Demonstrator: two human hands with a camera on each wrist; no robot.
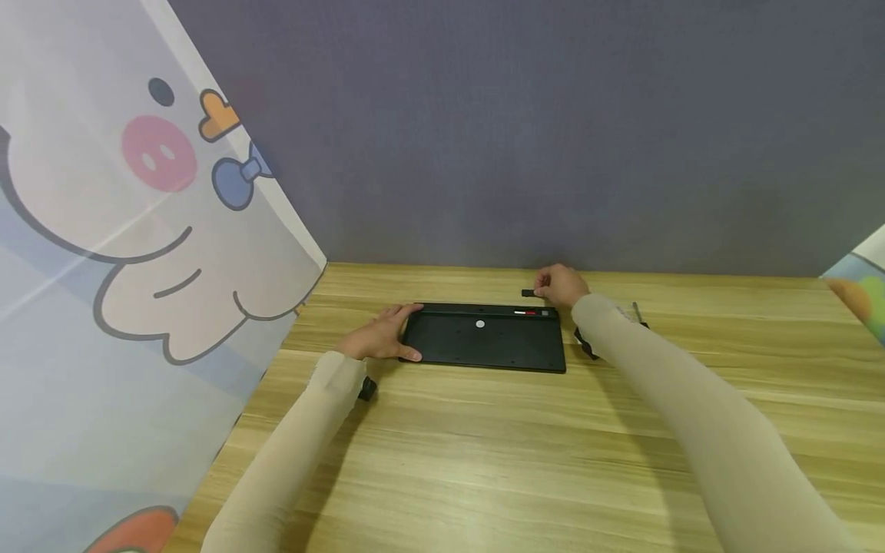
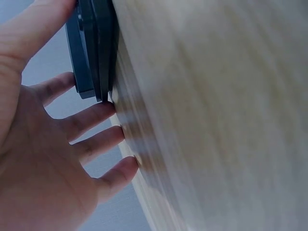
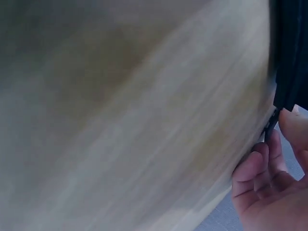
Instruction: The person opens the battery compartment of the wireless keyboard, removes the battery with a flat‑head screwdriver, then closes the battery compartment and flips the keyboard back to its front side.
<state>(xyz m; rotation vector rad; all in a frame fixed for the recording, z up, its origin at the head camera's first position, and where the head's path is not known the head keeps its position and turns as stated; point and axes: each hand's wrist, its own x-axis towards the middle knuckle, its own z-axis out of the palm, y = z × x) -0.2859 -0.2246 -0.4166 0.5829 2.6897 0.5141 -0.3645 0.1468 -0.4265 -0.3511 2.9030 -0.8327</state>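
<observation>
A black keyboard [image 1: 484, 342] lies underside up on the wooden table, with a pale round sticker near its middle. Along its back edge, towards the right end, is an opened slot [image 1: 528, 312] with a red and white battery-like piece inside. My left hand [image 1: 379, 336] spans the keyboard's left end, thumb at the front edge and fingers at the back corner; in the left wrist view the other fingertips [image 2: 126, 166] reach the tabletop. Just behind the keyboard's right end, my right hand [image 1: 561, 286] pinches a small flat black cover [image 1: 528, 293] between thumb and fingers, close over the table.
A grey partition [image 1: 525, 138] stands along the table's [image 1: 470, 445] back edge. A wall panel with cartoon figures [image 1: 159, 269] runs down the left side. Beyond the right wrist a thin grey rod [image 1: 637, 311] shows, partly hidden by the sleeve.
</observation>
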